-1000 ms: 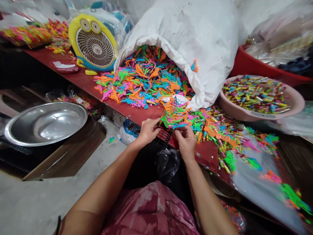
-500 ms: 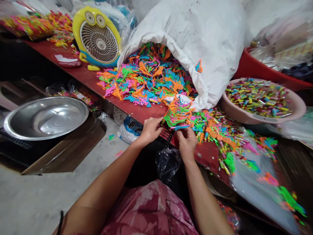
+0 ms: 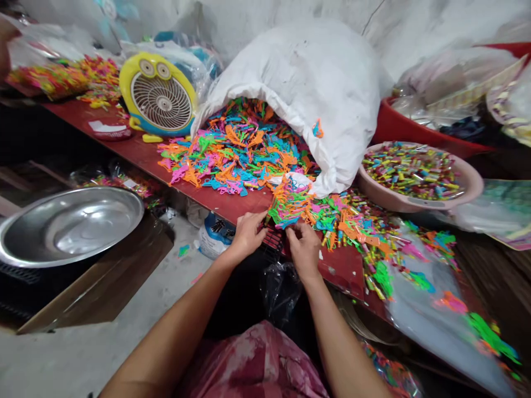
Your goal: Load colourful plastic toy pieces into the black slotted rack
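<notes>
My left hand (image 3: 250, 232) is at the table's front edge, fingers bent together near a small tube-like piece too blurred to name. My right hand (image 3: 305, 249) is a short way to the right, thumb and fingers pinched at the lower edge of a stack of colourful plastic pieces (image 3: 290, 200); what it grips is hidden. Between the hands lies a dark grid basket (image 3: 274, 236). Below it hangs a clear plastic bag (image 3: 281, 287). Behind the stack, many similar flat pieces (image 3: 232, 152) in orange, green, blue and pink spill from a white sack (image 3: 315, 72).
A yellow fan (image 3: 164, 99) stands left of the sack. To the right, a pink basin (image 3: 418, 203) holds small colourful tubes. A steel bowl (image 3: 74, 221) rests on a cardboard box (image 3: 103, 287) at left. Loose pieces cover a plastic sheet (image 3: 418, 309) at right.
The view has tilted up, showing more of the wall, and the scene has shifted down. Both hands stay beside the stack, their fingers still bent inward.
</notes>
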`<act>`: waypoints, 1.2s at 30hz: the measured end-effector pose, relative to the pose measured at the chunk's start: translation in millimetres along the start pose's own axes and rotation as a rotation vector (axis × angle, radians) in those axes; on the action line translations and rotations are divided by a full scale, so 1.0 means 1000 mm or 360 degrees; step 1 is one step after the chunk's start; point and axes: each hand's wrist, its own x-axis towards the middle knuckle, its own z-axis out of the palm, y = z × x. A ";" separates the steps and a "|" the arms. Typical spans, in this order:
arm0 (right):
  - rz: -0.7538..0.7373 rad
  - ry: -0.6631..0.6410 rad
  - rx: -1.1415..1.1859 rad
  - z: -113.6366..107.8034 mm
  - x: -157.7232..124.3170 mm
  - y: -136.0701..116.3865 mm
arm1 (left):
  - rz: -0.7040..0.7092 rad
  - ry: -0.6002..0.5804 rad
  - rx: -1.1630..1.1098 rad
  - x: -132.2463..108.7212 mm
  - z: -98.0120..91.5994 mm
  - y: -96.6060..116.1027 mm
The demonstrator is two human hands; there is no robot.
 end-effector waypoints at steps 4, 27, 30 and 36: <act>0.0113 -0.0050 -0.0049 0.000 0.006 0.001 | -0.0014 -0.0004 0.0042 0.000 0.000 0.001; 0.0305 -0.0214 -0.0530 0.000 0.002 -0.015 | 0.0723 0.0385 0.0311 0.033 -0.018 0.086; 0.0354 -0.0294 -0.0566 0.001 0.004 -0.015 | 0.0716 0.0374 0.0322 0.039 -0.014 0.083; 0.0422 -0.0442 -0.0553 0.002 0.005 -0.019 | 0.0750 0.0308 0.0335 0.042 -0.015 0.083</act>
